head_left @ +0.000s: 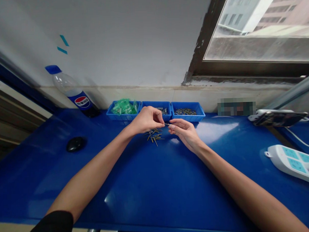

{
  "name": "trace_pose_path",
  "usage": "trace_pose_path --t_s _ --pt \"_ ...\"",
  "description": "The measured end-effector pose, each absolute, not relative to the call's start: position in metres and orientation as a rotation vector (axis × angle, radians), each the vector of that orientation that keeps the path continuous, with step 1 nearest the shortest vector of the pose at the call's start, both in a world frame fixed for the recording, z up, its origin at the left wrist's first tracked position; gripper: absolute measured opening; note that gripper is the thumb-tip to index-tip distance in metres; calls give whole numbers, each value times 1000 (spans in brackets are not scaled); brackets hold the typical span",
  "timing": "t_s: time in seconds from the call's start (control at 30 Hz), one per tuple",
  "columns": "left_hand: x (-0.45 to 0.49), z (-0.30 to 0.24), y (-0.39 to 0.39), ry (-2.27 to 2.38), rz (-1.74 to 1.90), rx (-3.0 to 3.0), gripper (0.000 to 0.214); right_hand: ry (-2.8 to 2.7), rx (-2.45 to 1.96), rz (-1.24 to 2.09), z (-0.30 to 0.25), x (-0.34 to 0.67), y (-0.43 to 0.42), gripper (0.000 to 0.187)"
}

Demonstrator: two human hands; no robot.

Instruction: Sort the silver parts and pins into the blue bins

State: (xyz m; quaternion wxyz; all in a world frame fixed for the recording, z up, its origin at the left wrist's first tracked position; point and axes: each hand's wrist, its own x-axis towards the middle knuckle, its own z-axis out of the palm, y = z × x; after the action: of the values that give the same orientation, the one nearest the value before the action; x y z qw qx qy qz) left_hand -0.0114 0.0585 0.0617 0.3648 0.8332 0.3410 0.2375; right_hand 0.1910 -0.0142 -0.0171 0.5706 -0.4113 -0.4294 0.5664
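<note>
My left hand (149, 119) is closed in a pinch on one end of a thin, screw-like metal pin (167, 124). On its other end, the thumb and fingers of my right hand (183, 130) are closed too. The pin lies roughly level between the fingertips, just above the table, and its ends are hidden. Below and beside my left hand lies a loose pile of similar brass-coloured pins (154, 136). Behind my hands stand three blue bins in a row. The right bin (200, 116) contains many such pins; the middle bin (154, 104), partly hidden by my left hand, has small grey metal parts.
Green plastic bags fill the left bin (109, 112). A Pepsi bottle (74, 91) leans near the wall, and a black mouse (75, 144) sits left on the blue table (147, 194). To the right are a phone (281, 118) and a white power strip (280, 155).
</note>
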Motion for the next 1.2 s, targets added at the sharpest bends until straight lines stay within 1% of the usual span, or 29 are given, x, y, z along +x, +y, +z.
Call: trace_pose_path --t_s 0.13,0.23,0.3,0.37,0.43,0.5,0.6,0.9,1.03,1.2 --pt "-9 57 58 881 554 2166 8 -1028 -989 1282 -20 191 -13 34" --pt "-10 52 63 904 521 2238 15 -983 -1028 1059 -24 193 -10 31" --pt "-12 48 66 958 477 2353 22 -961 -1044 896 -26 196 -8 35" --pt "-12 44 67 1007 378 2496 27 -981 -1045 817 -26 199 -8 44" --pt "-10 41 64 1065 248 2613 28 -1012 -1049 808 -26 200 -8 50" --pt "-6 39 60 1128 140 2688 26 -1043 -1061 824 -25 199 -10 49" --pt "-1 38 55 1171 90 2731 24 -1088 -1063 869 -24 196 -13 44" --pt "-5 42 57 1176 116 2633 30 -1141 -1036 910 -25 197 -12 33" --pt "-8 41 61 1098 234 2620 27 -1124 -1038 925 -23 197 -12 30" --pt "-8 46 62 926 472 2513 25 -1141 -1073 960 -22 197 -11 30"
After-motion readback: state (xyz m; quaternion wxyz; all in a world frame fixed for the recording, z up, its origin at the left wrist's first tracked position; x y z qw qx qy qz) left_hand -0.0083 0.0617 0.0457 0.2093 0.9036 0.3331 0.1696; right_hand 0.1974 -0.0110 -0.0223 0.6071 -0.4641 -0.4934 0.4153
